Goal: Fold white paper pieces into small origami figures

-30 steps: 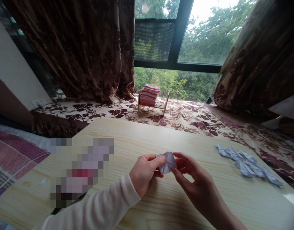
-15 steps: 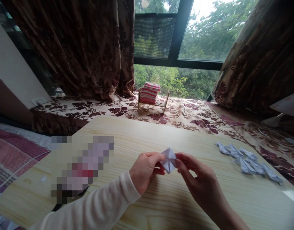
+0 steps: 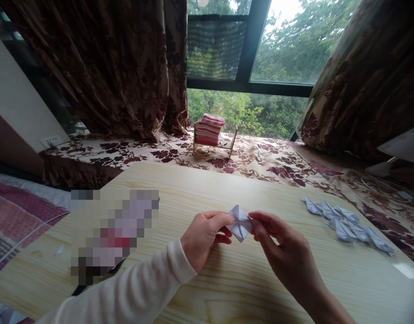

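A small piece of folded white paper (image 3: 240, 228), roughly diamond-shaped with creases meeting near its middle, is held just above the wooden table (image 3: 180, 193). My left hand (image 3: 203, 238) pinches its left side, thumb on top and fingers curled beneath. At its right corner, the thumb and index finger of my right hand (image 3: 284, 247) are closed on the paper. Several folded paper pieces (image 3: 345, 222) of similar look lie grouped at the table's right side. The underside of the held paper is hidden.
A pixelated, blurred-out object (image 3: 115, 238) lies at the table's left, near a white paper scrap (image 3: 59, 250). Beyond the table, a small wooden rack (image 3: 232, 146) holds folded red-and-white striped cloth (image 3: 209, 128) on the window seat. A lamp (image 3: 402, 144) stands at far right.
The folded paper's top point now stands up more sharply and its right side is spread wider. My right hand has shifted slightly right; my left hand keeps its pinch.
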A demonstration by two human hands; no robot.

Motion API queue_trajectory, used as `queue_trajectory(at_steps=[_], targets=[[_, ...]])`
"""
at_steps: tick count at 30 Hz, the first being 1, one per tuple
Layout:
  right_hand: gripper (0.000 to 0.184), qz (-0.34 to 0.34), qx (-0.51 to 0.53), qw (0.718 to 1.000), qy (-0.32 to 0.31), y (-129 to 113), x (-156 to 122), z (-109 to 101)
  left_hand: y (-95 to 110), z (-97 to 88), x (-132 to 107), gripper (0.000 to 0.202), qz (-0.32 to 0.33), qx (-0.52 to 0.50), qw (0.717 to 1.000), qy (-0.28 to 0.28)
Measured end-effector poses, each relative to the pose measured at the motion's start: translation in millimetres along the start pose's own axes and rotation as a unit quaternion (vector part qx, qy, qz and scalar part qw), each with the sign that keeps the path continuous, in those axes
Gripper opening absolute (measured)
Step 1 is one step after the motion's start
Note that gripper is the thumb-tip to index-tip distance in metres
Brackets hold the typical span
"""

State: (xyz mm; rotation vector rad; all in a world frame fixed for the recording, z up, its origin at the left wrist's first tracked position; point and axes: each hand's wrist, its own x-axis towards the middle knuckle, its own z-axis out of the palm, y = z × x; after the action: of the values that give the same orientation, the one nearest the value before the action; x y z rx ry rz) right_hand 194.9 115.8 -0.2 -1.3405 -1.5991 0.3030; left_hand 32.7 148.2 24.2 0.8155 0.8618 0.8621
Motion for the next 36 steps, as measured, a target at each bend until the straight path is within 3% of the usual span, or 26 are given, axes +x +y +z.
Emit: queue_trajectory(at_steps=[11,19,25,36], targets=[[0.021,-0.008,0.011,0.999,-0.044,-4,-1,2,-5,-1.0,4,0.021,0.008,0.016,1.0,0.007],[0.018,-0.034,-0.002,0.999,-0.018,-2,-1,3,-2,0.3,1,0.023,0.012,0.017,0.999,-0.026],[0.019,-0.045,0.003,0.999,-0.01,-2,-1,4,-5,-2.2,3,0.032,0.027,0.029,0.999,-0.004],[0.021,0.084,0.143,0.985,-0.042,-11,1,2,-6,-3.5,4,0.026,0.011,0.003,1.0,0.0]])
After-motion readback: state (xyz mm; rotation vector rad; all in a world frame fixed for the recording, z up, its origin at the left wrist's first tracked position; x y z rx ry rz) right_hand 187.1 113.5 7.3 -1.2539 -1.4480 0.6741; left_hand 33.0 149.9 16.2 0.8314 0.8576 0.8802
